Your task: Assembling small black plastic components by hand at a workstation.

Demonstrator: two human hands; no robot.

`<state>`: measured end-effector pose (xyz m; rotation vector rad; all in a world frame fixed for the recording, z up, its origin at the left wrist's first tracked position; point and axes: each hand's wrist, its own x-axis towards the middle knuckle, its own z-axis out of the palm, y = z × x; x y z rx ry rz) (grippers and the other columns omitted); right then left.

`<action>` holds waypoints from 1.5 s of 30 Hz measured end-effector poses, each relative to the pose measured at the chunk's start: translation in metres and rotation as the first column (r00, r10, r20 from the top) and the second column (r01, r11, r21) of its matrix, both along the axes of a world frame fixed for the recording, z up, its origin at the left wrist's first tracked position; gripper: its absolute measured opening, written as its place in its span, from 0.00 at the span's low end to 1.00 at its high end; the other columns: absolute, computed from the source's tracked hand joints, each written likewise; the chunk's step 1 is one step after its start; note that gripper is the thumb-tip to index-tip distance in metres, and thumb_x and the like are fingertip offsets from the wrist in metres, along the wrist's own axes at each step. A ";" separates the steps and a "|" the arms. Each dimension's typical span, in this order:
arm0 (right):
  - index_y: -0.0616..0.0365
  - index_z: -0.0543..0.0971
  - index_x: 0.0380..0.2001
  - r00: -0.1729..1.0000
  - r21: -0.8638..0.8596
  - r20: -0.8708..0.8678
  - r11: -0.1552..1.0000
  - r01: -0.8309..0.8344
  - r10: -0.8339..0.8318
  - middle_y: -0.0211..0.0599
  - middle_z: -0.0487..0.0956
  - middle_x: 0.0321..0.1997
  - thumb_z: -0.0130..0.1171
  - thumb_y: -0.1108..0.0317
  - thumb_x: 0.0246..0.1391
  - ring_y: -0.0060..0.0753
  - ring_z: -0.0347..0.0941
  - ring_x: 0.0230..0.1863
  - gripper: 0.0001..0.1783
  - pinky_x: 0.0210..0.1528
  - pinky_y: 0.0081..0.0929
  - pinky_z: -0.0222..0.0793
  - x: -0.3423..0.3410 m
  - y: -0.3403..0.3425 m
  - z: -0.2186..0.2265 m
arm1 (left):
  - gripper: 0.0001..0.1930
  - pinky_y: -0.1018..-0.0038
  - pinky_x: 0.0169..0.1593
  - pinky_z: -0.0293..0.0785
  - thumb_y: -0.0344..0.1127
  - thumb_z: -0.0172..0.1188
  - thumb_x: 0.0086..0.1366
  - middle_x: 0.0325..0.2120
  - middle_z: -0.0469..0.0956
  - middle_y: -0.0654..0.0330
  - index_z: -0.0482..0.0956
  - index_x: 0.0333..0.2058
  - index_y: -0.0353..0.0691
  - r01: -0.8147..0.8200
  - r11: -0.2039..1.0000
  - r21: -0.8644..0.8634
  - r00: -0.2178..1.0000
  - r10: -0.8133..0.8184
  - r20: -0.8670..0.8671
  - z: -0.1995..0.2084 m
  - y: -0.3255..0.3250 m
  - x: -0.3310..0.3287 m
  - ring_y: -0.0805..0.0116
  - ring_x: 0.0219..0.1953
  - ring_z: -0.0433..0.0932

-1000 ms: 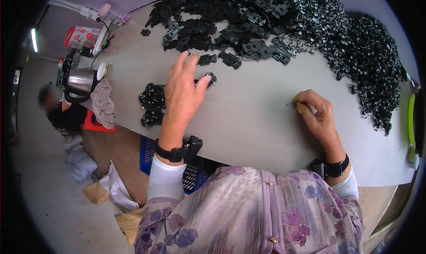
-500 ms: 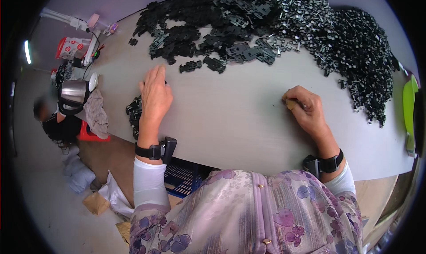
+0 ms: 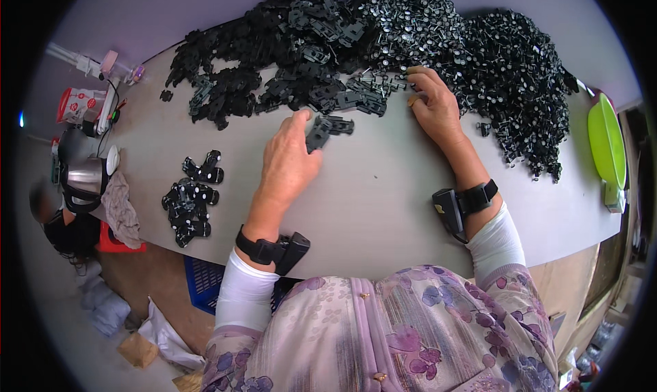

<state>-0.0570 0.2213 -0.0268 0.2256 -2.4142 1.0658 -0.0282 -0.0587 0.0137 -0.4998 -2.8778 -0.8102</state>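
Observation:
My left hand (image 3: pixel 287 152) has its thumb and fingers round a flat black plastic part (image 3: pixel 318 133), slightly blurred. A second black part (image 3: pixel 340 125) lies against it. My right hand (image 3: pixel 436 108) is at the near edge of a heap of silver flat-headed pins (image 3: pixel 414 22). Its fingers are curved and apart from the thumb, which has a yellowish covering (image 3: pixel 413 100); I make out nothing held in it. Beyond my left hand spreads a large pile of black plastic parts (image 3: pixel 274 22). Black parts with silver round heads (image 3: pixel 188 204) lie stacked at the left.
Small dark round-headed pieces (image 3: pixel 527 84) are heaped at the right, near a green basin (image 3: pixel 606 142). A kettle (image 3: pixel 85 180) and a cloth (image 3: pixel 122 211) are at the left edge. A blue crate (image 3: pixel 202 282) stands below the table. Another person (image 3: pixel 68 231) is at the far left.
My left hand has moved right, away from the stack at the left, to the loose black parts. My right hand has gone forward to the silver pins. The whole view has shifted.

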 end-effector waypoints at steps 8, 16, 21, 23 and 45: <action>0.61 0.74 0.25 0.998 0.197 -0.016 0.979 -0.059 0.063 0.37 0.74 0.28 0.56 0.80 0.40 0.42 0.74 0.34 0.05 0.36 0.33 0.69 0.014 -0.004 -0.001 | 0.10 0.82 0.31 0.68 0.19 0.58 0.49 0.31 0.70 0.67 0.74 0.32 0.33 -0.104 0.650 0.752 0.803 -0.391 0.449 -0.017 0.043 0.013 0.82 0.29 0.70; 0.62 0.75 0.27 0.973 0.115 0.226 0.993 0.011 -0.037 0.42 0.74 0.30 0.54 0.80 0.41 0.48 0.73 0.31 0.06 0.33 0.37 0.69 0.064 -0.008 0.021 | 0.17 0.80 0.27 0.71 0.16 0.54 0.49 0.32 0.70 0.63 0.74 0.40 0.30 -0.275 0.553 0.786 0.687 -0.459 0.563 -0.012 0.049 0.019 0.80 0.25 0.73; 0.63 0.76 0.31 0.930 0.009 0.368 1.000 -0.002 -0.001 0.42 0.74 0.31 0.56 0.80 0.43 0.49 0.73 0.30 0.08 0.34 0.37 0.70 0.071 -0.013 0.035 | 0.20 0.69 0.34 0.74 0.20 0.59 0.47 0.33 0.74 0.55 0.75 0.43 0.31 0.175 0.877 0.448 0.930 -0.297 0.218 -0.010 0.049 0.025 0.61 0.30 0.78; 0.64 0.75 0.32 0.984 0.092 0.142 0.988 -0.122 0.108 0.38 0.74 0.31 0.59 0.81 0.43 0.39 0.72 0.29 0.10 0.32 0.31 0.68 0.067 -0.011 0.029 | 0.19 0.73 0.33 0.72 0.20 0.60 0.48 0.32 0.73 0.58 0.75 0.42 0.30 0.199 0.895 0.399 0.935 -0.296 0.196 -0.008 0.056 0.028 0.69 0.29 0.74; 0.63 0.76 0.34 0.906 0.040 0.340 0.958 -0.283 0.253 0.39 0.76 0.38 0.60 0.82 0.39 0.45 0.75 0.37 0.13 0.39 0.36 0.71 0.088 -0.008 0.045 | 0.07 0.85 0.18 0.66 0.28 0.64 0.56 0.23 0.77 0.64 0.78 0.33 0.33 -0.369 0.539 0.757 0.491 -0.578 0.652 -0.006 0.048 0.024 0.79 0.18 0.74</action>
